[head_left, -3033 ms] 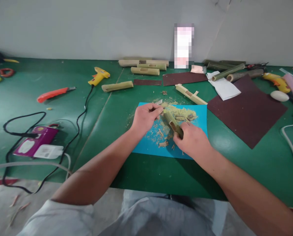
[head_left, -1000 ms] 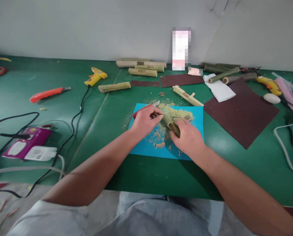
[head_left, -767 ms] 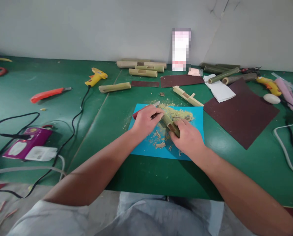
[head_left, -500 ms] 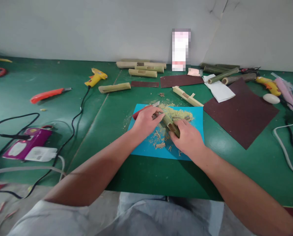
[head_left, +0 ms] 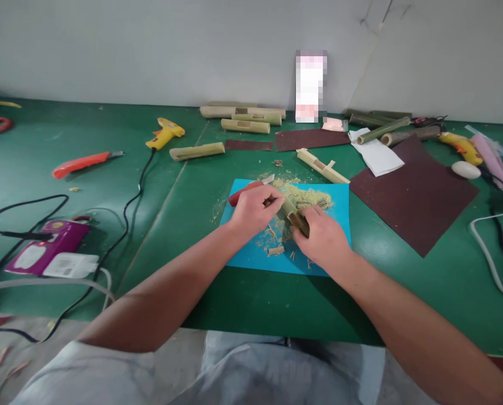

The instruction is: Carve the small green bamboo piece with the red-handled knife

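My right hand (head_left: 323, 232) is wrapped round the near end of a short green bamboo tube (head_left: 292, 211) that has a notch cut into its side. The tube lies slantwise over a blue sheet (head_left: 239, 257), among pale shavings and dust (head_left: 318, 197). At the tube's far end, my left hand (head_left: 256, 209) has thumb and fingers pinched together; whatever lies between them is hidden. Partly behind that hand rests a red-handled knife (head_left: 241, 194), its blade pointing up and right. A small curled bamboo chip (head_left: 275, 250) lies on the sheet below the tube.
Cut bamboo tubes (head_left: 246, 125) lie along the wall, and a split one (head_left: 322, 165) is beyond the sheet. Brown sandpaper-like sheets (head_left: 420, 197) spread right. Left are an orange utility knife (head_left: 82, 164), a yellow glue gun (head_left: 166, 134) and a purple power strip (head_left: 49, 244) with cords.
My left hand has shifted slightly right along the tube's far end, its fingers more tightly curled. My right hand and the tube look nearly still.
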`<control>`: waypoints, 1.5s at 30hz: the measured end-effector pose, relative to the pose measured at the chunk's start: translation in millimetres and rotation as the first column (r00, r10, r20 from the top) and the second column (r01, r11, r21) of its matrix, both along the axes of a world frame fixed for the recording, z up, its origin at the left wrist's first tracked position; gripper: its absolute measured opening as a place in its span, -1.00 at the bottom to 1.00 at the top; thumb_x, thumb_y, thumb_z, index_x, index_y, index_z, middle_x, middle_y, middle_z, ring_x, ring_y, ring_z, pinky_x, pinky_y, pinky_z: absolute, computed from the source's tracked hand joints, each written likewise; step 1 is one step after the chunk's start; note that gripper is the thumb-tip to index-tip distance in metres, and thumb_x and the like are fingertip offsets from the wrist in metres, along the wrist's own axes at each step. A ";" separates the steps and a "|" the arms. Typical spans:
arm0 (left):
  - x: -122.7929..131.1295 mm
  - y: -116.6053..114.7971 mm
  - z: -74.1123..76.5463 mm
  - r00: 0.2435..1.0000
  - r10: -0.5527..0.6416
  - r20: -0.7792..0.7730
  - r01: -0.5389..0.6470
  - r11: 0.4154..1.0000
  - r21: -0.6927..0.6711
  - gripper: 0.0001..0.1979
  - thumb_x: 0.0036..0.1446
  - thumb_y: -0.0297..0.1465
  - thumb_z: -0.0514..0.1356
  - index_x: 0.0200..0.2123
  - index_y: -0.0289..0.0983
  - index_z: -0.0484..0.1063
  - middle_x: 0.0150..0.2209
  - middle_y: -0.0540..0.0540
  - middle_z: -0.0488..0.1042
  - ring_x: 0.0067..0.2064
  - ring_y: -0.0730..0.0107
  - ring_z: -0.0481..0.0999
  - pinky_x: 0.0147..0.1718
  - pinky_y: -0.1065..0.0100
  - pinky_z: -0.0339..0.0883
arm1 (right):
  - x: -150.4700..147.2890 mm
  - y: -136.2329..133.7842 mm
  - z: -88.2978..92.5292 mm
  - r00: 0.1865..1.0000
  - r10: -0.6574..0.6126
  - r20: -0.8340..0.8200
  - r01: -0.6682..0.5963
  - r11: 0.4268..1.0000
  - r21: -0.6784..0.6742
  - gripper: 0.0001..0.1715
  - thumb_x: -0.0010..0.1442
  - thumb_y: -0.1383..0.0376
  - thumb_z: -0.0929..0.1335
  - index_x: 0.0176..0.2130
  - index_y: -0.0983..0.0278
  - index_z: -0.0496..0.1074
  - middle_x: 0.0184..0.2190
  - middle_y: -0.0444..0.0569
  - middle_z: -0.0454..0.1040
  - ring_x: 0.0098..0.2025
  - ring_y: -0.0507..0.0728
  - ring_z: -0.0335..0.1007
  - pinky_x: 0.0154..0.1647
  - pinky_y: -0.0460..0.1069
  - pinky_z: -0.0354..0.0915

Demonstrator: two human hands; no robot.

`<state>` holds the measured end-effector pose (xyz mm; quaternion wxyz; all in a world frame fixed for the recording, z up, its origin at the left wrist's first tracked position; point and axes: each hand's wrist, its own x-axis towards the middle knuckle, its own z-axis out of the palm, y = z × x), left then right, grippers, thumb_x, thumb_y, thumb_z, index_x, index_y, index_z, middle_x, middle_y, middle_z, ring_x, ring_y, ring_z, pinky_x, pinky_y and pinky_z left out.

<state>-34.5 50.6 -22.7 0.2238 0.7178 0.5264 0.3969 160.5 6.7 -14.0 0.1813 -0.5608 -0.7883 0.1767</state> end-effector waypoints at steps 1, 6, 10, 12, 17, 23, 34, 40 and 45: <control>0.3 0.1 0.6 1.000 -0.018 0.012 0.018 1.000 -0.021 -0.85 0.22 -0.38 0.24 -0.39 -0.24 0.56 -0.47 0.00 0.51 -0.43 0.44 0.38 -0.42 0.37 0.27 | 0.2 0.3 -0.1 1.000 0.001 -0.002 -0.001 1.000 -0.003 -0.79 0.31 0.22 0.33 -0.13 0.30 0.45 -0.11 0.12 0.53 -0.19 0.19 0.45 -0.27 0.03 0.19; -3.9 7.8 -0.2 0.992 0.043 0.121 -0.029 0.993 -0.113 -0.91 0.17 -0.37 0.27 -0.33 -0.25 0.58 -0.46 0.00 0.50 -0.42 0.46 0.41 -0.41 0.40 0.29 | 1.5 1.5 -1.0 0.999 0.016 -0.032 -0.016 1.000 -0.002 -0.79 0.32 0.22 0.33 -0.13 0.30 0.45 -0.12 0.10 0.53 -0.15 0.20 0.45 -0.25 0.03 0.21; -8.1 11.0 0.2 0.982 -0.014 0.188 0.049 0.982 -0.184 -0.86 0.18 -0.31 0.30 -0.32 -0.27 0.59 -0.48 -0.01 0.52 -0.45 0.47 0.43 -0.45 0.41 0.29 | 1.5 1.5 -3.1 0.999 0.020 -0.026 -0.020 1.000 0.004 -0.79 0.31 0.21 0.33 -0.14 0.29 0.46 -0.15 0.10 0.52 -0.19 0.20 0.44 -0.29 0.04 0.19; -8.2 9.1 1.7 0.989 -0.035 0.143 0.062 0.980 -0.187 -0.86 0.16 -0.32 0.31 -0.32 -0.28 0.61 -0.45 -0.02 0.54 -0.45 0.48 0.44 -0.46 0.41 0.29 | 1.1 1.3 -4.0 0.999 0.020 -0.031 -0.020 1.000 0.011 -0.79 0.31 0.21 0.33 -0.15 0.29 0.46 -0.15 0.10 0.52 -0.20 0.20 0.44 -0.30 0.04 0.18; -3.5 1.0 3.7 1.000 0.027 -0.005 -0.027 0.999 -0.034 -0.89 0.17 -0.41 0.29 -0.40 -0.27 0.57 -0.44 -0.01 0.53 -0.44 0.50 0.40 -0.43 0.42 0.28 | 0.1 0.9 -4.1 0.999 0.021 -0.037 -0.020 0.999 0.030 -0.82 0.31 0.22 0.33 -0.18 0.29 0.44 -0.16 0.11 0.51 -0.22 0.19 0.42 -0.30 0.03 0.17; 3.2 -2.5 0.6 0.998 -0.059 -0.004 0.059 0.998 -0.024 -0.84 0.23 -0.42 0.23 -0.42 -0.29 0.49 -0.47 0.01 0.50 -0.45 0.49 0.39 -0.45 0.42 0.25 | -0.1 1.2 -4.6 1.000 0.022 -0.015 -0.021 0.999 0.039 -0.85 0.30 0.24 0.33 -0.22 0.29 0.43 -0.20 0.10 0.51 -0.28 0.16 0.40 -0.36 0.03 0.10; 5.6 -6.5 0.6 0.995 -0.080 -0.057 0.081 0.997 0.009 -0.83 0.25 -0.42 0.20 -0.42 -0.28 0.48 -0.43 -0.03 0.54 -0.39 0.44 0.46 -0.37 0.40 0.32 | -1.5 0.7 -7.6 1.000 0.007 0.015 -0.009 0.993 0.120 -0.84 0.31 0.24 0.33 -0.29 0.27 0.44 -0.25 0.09 0.50 -0.25 0.19 0.40 -0.31 0.05 0.16; 2.1 -5.1 0.2 0.995 -0.056 -0.082 0.057 0.998 0.013 -0.83 0.25 -0.42 0.20 -0.41 -0.28 0.49 -0.43 -0.02 0.54 -0.39 0.45 0.44 -0.38 0.39 0.29 | -0.4 0.2 -10.7 1.000 0.026 0.003 -0.026 0.988 0.150 -0.79 0.34 0.23 0.31 -0.29 0.28 0.46 -0.22 0.11 0.49 -0.24 0.20 0.41 -0.28 0.06 0.23; 1.9 -5.9 -0.4 0.997 -0.038 -0.064 0.038 0.999 -0.003 -0.84 0.24 -0.41 0.21 -0.41 -0.27 0.50 -0.44 -0.02 0.54 -0.41 0.46 0.43 -0.40 0.40 0.28 | -0.3 0.3 -9.3 0.999 0.040 0.014 -0.042 0.988 0.151 -0.79 0.34 0.23 0.31 -0.25 0.30 0.47 -0.19 0.14 0.50 -0.19 0.22 0.43 -0.24 0.07 0.26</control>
